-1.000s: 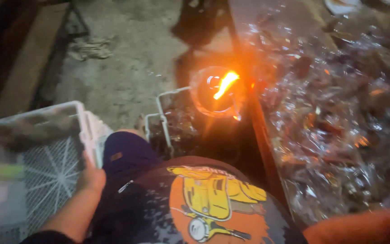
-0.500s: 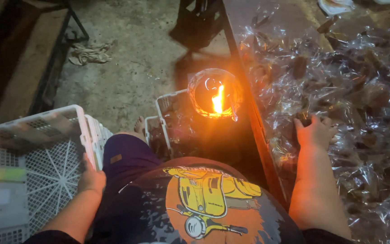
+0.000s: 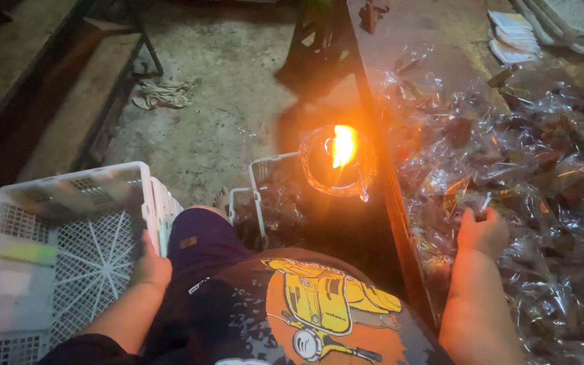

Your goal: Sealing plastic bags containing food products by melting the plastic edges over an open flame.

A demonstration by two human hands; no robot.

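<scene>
While the left hand [image 3: 149, 267] rested with an unclear grip against the white crate [image 3: 55, 263] beside the knee, the right hand [image 3: 482, 233] pinched a small clear packet [image 3: 484, 203] from the heap of wrapped pieces [image 3: 528, 176] on the table [image 3: 434, 61]. Beyond that grip burned the flame [image 3: 343, 145]; holding the packet by its very edge seemed wisest.

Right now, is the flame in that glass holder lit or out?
Lit. A bright orange flame burns inside the round glass holder at the table edge, casting a glow on the nearby clear plastic packets.
</scene>
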